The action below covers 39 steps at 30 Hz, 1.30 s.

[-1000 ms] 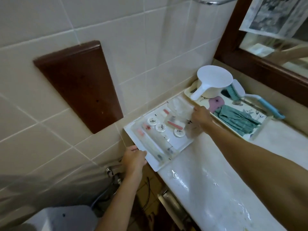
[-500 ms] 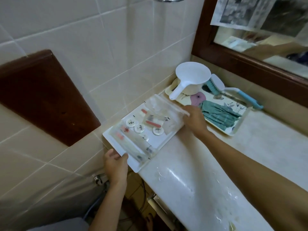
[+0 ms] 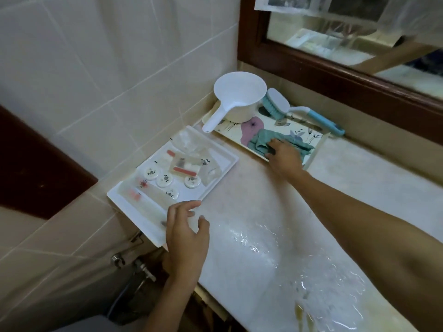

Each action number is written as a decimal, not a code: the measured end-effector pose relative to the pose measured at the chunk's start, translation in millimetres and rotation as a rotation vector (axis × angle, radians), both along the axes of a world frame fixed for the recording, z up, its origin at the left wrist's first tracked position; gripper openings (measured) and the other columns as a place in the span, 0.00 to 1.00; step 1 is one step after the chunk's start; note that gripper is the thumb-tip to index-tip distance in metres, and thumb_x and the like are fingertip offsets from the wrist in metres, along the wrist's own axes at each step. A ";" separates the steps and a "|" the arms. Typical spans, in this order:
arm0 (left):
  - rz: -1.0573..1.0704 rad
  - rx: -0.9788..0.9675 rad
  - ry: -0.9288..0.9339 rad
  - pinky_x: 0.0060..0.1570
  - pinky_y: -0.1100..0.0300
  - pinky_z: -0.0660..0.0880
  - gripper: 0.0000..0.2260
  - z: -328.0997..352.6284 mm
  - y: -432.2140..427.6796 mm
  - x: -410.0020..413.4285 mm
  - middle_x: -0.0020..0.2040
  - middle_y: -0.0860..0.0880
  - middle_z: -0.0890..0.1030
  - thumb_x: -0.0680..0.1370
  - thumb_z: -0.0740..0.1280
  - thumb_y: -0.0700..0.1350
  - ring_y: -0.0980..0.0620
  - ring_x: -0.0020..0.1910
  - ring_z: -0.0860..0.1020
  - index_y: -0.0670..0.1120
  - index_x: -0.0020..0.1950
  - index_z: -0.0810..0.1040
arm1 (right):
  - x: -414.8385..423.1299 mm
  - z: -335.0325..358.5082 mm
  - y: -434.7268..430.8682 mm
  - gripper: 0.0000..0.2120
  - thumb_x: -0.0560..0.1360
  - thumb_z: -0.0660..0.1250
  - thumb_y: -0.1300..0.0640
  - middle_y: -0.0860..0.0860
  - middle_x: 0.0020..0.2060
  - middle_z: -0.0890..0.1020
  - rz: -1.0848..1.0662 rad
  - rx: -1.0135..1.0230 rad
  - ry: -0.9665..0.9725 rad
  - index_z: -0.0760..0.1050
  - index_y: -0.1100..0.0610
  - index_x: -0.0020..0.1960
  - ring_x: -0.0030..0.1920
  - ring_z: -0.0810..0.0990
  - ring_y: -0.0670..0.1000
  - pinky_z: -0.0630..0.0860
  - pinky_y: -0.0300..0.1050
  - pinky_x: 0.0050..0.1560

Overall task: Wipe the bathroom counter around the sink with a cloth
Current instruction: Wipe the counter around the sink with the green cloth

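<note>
Our right hand (image 3: 285, 160) is nearer the cloth (image 3: 260, 141), its fingers curling into the near edge. The cloth lies crumpled on the flowered tray (image 3: 303, 131), stretching rightward. Our left hand (image 3: 187, 236) hovers, fingers spread, at the wet counter (image 3: 251, 202) edge.
</note>
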<state>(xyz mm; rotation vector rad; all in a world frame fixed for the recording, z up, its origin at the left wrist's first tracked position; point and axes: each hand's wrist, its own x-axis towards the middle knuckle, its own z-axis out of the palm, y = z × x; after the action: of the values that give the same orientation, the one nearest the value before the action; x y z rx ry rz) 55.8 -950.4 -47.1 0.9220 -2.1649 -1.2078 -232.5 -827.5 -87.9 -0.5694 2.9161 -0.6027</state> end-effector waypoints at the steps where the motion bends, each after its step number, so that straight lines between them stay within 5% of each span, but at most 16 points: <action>1: -0.034 -0.009 -0.011 0.47 0.77 0.67 0.15 -2.0 5.0 -1.3 0.51 0.60 0.73 0.74 0.69 0.34 0.65 0.52 0.74 0.53 0.51 0.77 | -1.5 -0.5 0.5 0.18 0.76 0.66 0.55 0.56 0.63 0.76 -0.026 -0.021 -0.005 0.75 0.53 0.65 0.63 0.73 0.58 0.72 0.52 0.60; 5: -0.172 -0.005 -0.133 0.46 0.78 0.66 0.16 -14.3 14.1 0.3 0.51 0.61 0.75 0.74 0.69 0.35 0.65 0.51 0.74 0.57 0.50 0.76 | -7.8 0.2 -0.6 0.11 0.72 0.65 0.60 0.61 0.50 0.77 -0.044 0.042 0.062 0.79 0.54 0.54 0.48 0.78 0.62 0.76 0.49 0.47; 9: -0.253 -0.002 -0.216 0.46 0.80 0.65 0.18 -18.3 17.4 2.6 0.51 0.62 0.75 0.75 0.68 0.37 0.64 0.51 0.75 0.61 0.47 0.73 | -14.8 5.8 2.4 0.08 0.67 0.63 0.66 0.58 0.36 0.79 -0.091 -0.113 0.039 0.71 0.54 0.34 0.40 0.78 0.60 0.64 0.43 0.35; 13: -0.313 -0.036 -0.257 0.47 0.80 0.64 0.15 -22.7 12.8 3.1 0.52 0.64 0.74 0.76 0.67 0.38 0.60 0.54 0.75 0.61 0.49 0.74 | -10.5 35.2 26.0 0.02 0.68 0.66 0.64 0.56 0.33 0.79 -0.206 -0.441 0.000 0.76 0.61 0.37 0.38 0.75 0.55 0.66 0.45 0.36; 17: -0.406 -0.148 -0.289 0.54 0.79 0.60 0.15 -36.3 6.7 4.3 0.58 0.66 0.71 0.75 0.68 0.38 0.61 0.61 0.70 0.56 0.56 0.77 | 34.3 75.1 65.6 0.06 0.71 0.67 0.65 0.51 0.33 0.77 -0.187 -0.636 0.096 0.75 0.56 0.39 0.35 0.72 0.46 0.68 0.38 0.35; 19: -0.455 -0.240 -0.324 0.61 0.70 0.63 0.16 -48.6 1.3 5.8 0.64 0.59 0.73 0.75 0.68 0.40 0.58 0.65 0.68 0.52 0.61 0.78 | 75.4 79.5 80.5 0.06 0.71 0.67 0.65 0.48 0.34 0.79 -0.155 -0.662 0.188 0.77 0.54 0.42 0.34 0.73 0.45 0.69 0.34 0.35; 22: -0.518 -0.394 -0.324 0.62 0.56 0.69 0.18 -64.2 -4.2 10.7 0.68 0.51 0.74 0.74 0.62 0.47 0.53 0.65 0.68 0.48 0.62 0.79 | 138.8 47.4 92.0 0.10 0.69 0.67 0.61 0.50 0.39 0.84 -0.036 -0.478 0.292 0.81 0.56 0.50 0.38 0.79 0.49 0.75 0.42 0.37; 25: -0.555 -0.466 -0.305 0.62 0.54 0.69 0.21 -71.4 -9.6 14.0 0.69 0.50 0.73 0.75 0.58 0.51 0.50 0.65 0.68 0.47 0.63 0.78 | 187.6 8.0 96.7 0.14 0.70 0.64 0.51 0.49 0.52 0.84 0.215 -0.198 0.167 0.80 0.53 0.53 0.52 0.81 0.55 0.79 0.51 0.48; 27: -0.569 -0.472 -0.295 0.63 0.54 0.68 0.21 -73.5 -13.7 15.0 0.70 0.51 0.72 0.75 0.58 0.52 0.50 0.66 0.68 0.48 0.65 0.78 | 202.0 -5.8 98.2 0.20 0.73 0.62 0.43 0.48 0.62 0.80 0.280 -0.024 0.119 0.78 0.51 0.60 0.63 0.75 0.56 0.73 0.57 0.58; 31: -0.579 -0.489 -0.261 0.64 0.56 0.66 0.20 -75.5 -15.8 16.9 0.71 0.52 0.72 0.76 0.59 0.52 0.50 0.66 0.69 0.50 0.66 0.77 | 186.1 -7.2 96.2 0.25 0.80 0.48 0.38 0.47 0.76 0.62 0.428 0.181 0.071 0.60 0.42 0.75 0.77 0.55 0.52 0.51 0.49 0.72; 34: -0.564 -0.508 -0.239 0.62 0.55 0.69 0.20 -77.3 -15.6 17.1 0.70 0.51 0.73 0.75 0.60 0.51 0.49 0.65 0.70 0.49 0.65 0.78 | 164.3 -11.2 89.1 0.26 0.79 0.39 0.36 0.43 0.78 0.45 0.452 0.248 -0.024 0.47 0.37 0.77 0.77 0.38 0.46 0.41 0.50 0.75; 39: -0.560 -0.523 -0.231 0.61 0.55 0.70 0.19 -79.3 -16.6 16.6 0.70 0.51 0.73 0.75 0.61 0.50 0.49 0.65 0.71 0.49 0.64 0.79 | 157.5 -22.3 30.9 0.27 0.79 0.39 0.36 0.45 0.77 0.38 0.172 0.261 -0.035 0.38 0.36 0.76 0.76 0.32 0.50 0.38 0.59 0.74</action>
<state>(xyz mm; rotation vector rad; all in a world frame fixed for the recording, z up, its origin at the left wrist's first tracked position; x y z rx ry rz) 72.4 -967.1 -126.4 0.2420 -2.8434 -0.6931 -75.0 -796.7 -110.2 -0.7534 2.8098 -0.2046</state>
